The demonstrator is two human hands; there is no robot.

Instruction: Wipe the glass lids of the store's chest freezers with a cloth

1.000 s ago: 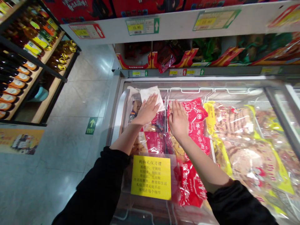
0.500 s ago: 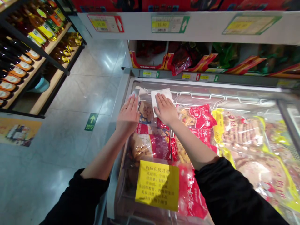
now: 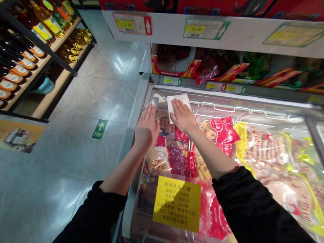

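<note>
My right hand [image 3: 183, 114] lies flat, fingers stretched out, on a white cloth [image 3: 187, 99] spread over the clear lid of a chest freezer [image 3: 136, 125]. To its left, near the freezer's left edge, my left hand [image 3: 147, 126] is stretched out with its fingers together. A small greyish patch shows at its fingertips; I cannot tell what it is. Just beyond lies another bit of white material [image 3: 160, 97]. Beneath the lid are bagged frozen foods, among them a red bag [image 3: 224, 130] and a yellow-edged bag [image 3: 265, 145]. A yellow paper sign [image 3: 177, 204] is nearer to me.
Behind the freezer, a shelf edge [image 3: 167, 27] with price tags overhangs boxes of packets [image 3: 206, 69]. Bottles [image 3: 19, 67] stand on a rack at the left. A green exit sign [image 3: 99, 129] marks the tiled floor [image 3: 63, 162].
The scene has shifted slightly to the right in the picture. My left hand is a little closer to the cloth, while my right hand stays flat on it.
</note>
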